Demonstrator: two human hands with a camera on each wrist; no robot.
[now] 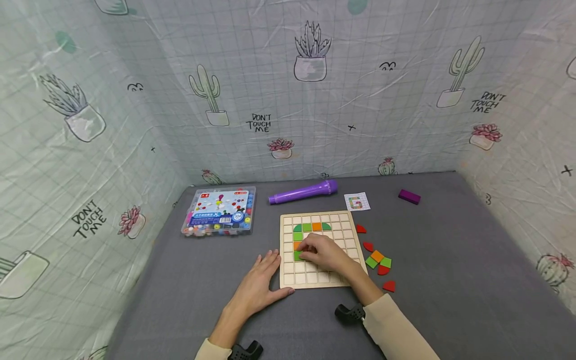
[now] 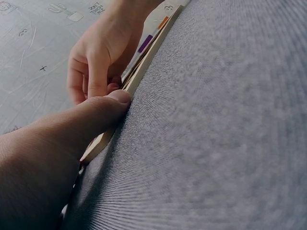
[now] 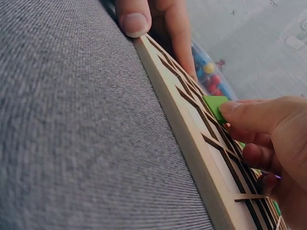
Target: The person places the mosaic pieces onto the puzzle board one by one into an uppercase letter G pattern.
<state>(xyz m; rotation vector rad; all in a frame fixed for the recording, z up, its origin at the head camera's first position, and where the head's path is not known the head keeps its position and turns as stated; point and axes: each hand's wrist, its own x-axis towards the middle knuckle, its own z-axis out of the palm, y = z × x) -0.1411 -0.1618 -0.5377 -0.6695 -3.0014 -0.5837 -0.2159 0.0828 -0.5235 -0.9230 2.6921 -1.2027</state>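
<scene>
A wooden grid board (image 1: 315,281) lies on the grey cloth. My left hand (image 1: 258,285) rests at its lower left corner, fingers extended along the side and thumb on the near edge. Over the board's left part, my right hand (image 1: 326,253) pinches a green square tile (image 3: 214,107), which is tilted at a cell in the right wrist view. Further up that column are an orange tile (image 1: 296,245) and a light green tile (image 1: 298,236). Along the row above run a green square (image 1: 307,227), an orange square (image 1: 317,226) and a dark green rounded piece (image 1: 326,226) at the end.
Loose red pieces (image 1: 389,286) and several green and orange tiles (image 1: 377,256) lie right of the board. Behind it are a pattern card (image 1: 357,201), a purple tube (image 1: 302,192) and a purple block (image 1: 409,196). A clear box of colored beads (image 1: 219,211) stands back left.
</scene>
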